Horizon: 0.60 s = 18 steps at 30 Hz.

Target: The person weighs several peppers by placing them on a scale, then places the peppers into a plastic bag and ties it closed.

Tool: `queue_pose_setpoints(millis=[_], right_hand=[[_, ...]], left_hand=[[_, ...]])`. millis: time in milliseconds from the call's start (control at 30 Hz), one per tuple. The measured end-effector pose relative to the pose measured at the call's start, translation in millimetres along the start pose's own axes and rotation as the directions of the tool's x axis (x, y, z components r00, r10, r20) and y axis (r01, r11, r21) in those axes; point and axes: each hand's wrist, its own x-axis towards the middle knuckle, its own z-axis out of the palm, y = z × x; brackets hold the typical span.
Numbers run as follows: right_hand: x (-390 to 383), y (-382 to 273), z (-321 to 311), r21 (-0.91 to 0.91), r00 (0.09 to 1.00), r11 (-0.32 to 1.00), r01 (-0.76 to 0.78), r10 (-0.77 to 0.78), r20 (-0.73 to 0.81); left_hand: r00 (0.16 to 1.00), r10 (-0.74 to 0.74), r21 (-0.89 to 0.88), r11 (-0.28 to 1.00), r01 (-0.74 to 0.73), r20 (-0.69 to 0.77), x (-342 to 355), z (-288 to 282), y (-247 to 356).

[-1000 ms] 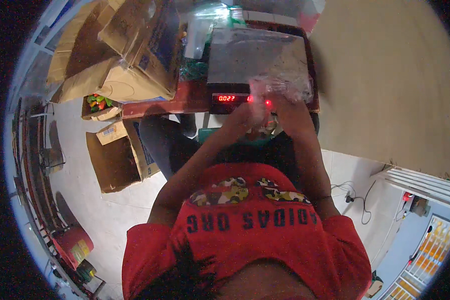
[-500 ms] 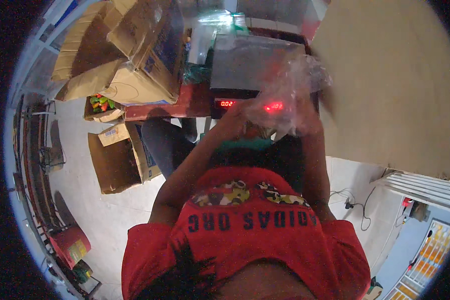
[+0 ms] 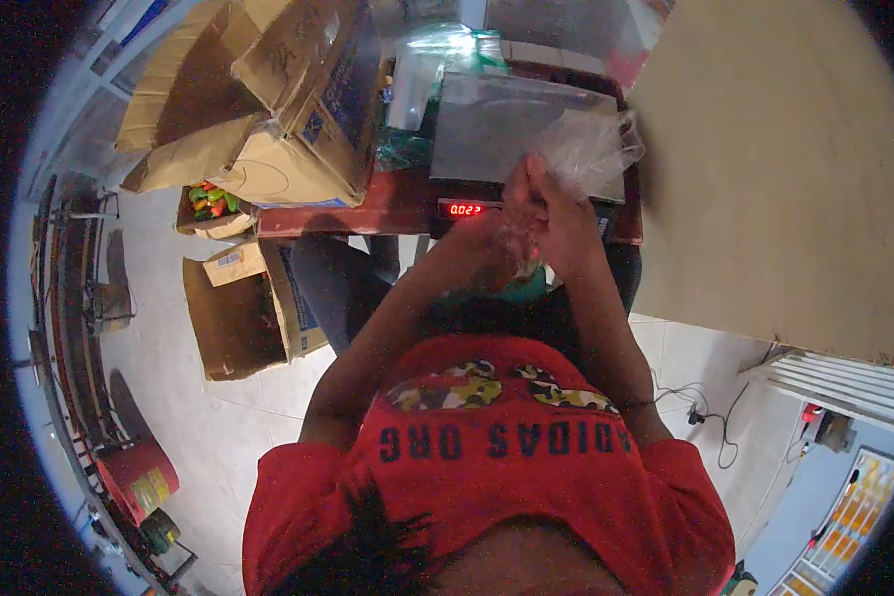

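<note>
A clear plastic bag (image 3: 596, 154) is bunched between my hands, its loose, crumpled top spread over the right part of the scale's grey metal plate (image 3: 482, 124). My right hand (image 3: 558, 219) is closed around the bag's gathered middle. Just below and to the left, my left hand (image 3: 487, 250) is closed on the lower part of the bag, close to my lap. What the bag holds is mostly hidden by my fingers. The scale's red lit display (image 3: 464, 210) shows just beyond my left hand.
The scale stands on a dark red table (image 3: 402, 199). A large open cardboard box (image 3: 303, 164) sits on its left, with a box of red and green peppers (image 3: 209, 202) beside it. Another open box (image 3: 233, 318) lies on the floor. A tan board (image 3: 775, 179) rises at right.
My hands have come closer together, and my right hand has moved left onto the bag's middle. The bag, spread wide before, is now gathered, uncovering more of the scale plate.
</note>
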Motion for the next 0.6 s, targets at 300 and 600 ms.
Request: queue_pose_setpoints(millis=[300, 600], right_hand=[[8.5, -26.4, 1.8, -0.088, 0.992, 0.995, 0.047, -0.056, -0.111], [11.1, -18.8, -14.2, 0.608, 0.997, 0.793, -0.028, 0.067, -0.042]], left_hand=[[0.976, 0.2, 0.276, 0.946, -0.17, -0.085, 11.9, -14.1, 2.5], [0.971, 0.238, 0.224, 0.945, -0.237, 0.023, 1.7, -24.1, 16.0]])
